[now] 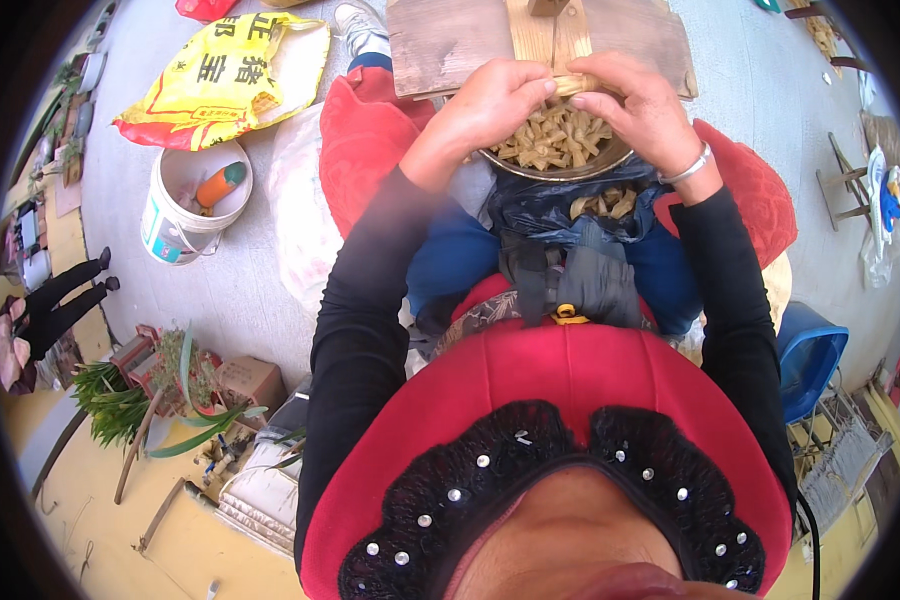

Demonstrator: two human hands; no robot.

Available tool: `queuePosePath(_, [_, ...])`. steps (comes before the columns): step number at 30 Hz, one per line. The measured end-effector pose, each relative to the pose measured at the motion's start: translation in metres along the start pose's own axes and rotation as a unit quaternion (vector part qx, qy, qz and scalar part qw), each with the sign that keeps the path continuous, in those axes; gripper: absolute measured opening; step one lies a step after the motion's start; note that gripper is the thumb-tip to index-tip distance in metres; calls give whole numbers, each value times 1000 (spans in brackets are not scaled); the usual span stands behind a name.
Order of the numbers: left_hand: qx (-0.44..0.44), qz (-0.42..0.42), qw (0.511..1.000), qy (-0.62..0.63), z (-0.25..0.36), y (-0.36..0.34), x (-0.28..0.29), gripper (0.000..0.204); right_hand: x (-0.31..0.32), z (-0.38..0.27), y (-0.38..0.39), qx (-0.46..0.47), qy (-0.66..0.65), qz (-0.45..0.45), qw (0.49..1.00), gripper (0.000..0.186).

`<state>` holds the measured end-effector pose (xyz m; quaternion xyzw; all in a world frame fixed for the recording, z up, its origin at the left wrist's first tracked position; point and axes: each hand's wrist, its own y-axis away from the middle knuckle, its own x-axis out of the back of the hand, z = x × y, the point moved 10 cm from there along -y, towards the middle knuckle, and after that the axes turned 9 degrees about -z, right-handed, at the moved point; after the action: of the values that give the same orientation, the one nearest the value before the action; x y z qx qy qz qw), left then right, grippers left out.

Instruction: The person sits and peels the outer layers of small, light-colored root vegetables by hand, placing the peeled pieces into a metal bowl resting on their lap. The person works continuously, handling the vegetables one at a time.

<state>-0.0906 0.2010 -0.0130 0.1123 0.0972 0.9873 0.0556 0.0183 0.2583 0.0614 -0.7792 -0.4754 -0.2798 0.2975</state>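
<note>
Seated, metal bowl (560,165) held in the lap, heaped with short tan cut pieces (555,135). Both hands meet over the bowl's far rim. Left hand (495,100) has its grip clenched around one end of a pale strip (573,84); right hand (640,105) pinches the other end between thumb and fingers. Holding it above the bowl looks deliberate: anything dropped lands with the rest.

A dark plastic bag (560,210) lies under the bowl and catches a few stray pieces. Wooden board (540,35) sits just beyond the hands, touching or nearly so; cannot tell.

On the concrete floor to the left: white bucket (192,205) with an orange-and-green object inside, yellow sack (230,75) beyond it. Blue stool (810,355) at right. Nothing blocks the hands.
</note>
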Motion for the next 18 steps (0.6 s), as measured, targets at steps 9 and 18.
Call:
queuePosePath(9, [-124,66,958,-249,59,44,-13,17,-11,-4,20,-53,-110,-94,988,23])
queuePosePath(18, [-105,-14,985,-138,56,63,-41,15,-48,10,65,-220,-507,-152,819,18])
